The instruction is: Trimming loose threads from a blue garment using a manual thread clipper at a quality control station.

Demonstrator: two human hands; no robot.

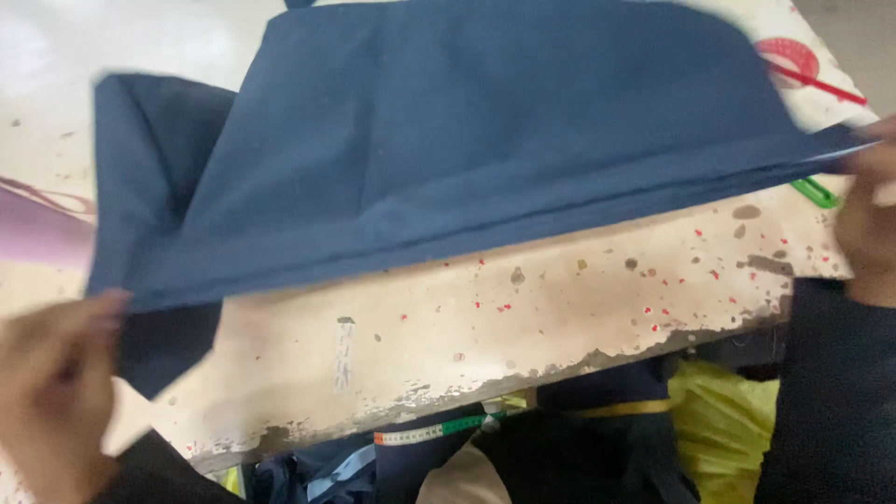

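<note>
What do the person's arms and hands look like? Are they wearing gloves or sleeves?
No gloves: both hands are bare. The left hand is blurred at the lower left, with a dark sleeve showing just below it. The right hand shows at the right edge, and a dark navy sleeve covers that arm up to the wrist. No rings, watch or markings can be made out.

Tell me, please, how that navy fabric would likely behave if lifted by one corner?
The navy fabric would probably flop: it already drapes and folds between the left hand and right hand. It looks thin, so likely light. It shouldn't roll or tip.
</note>
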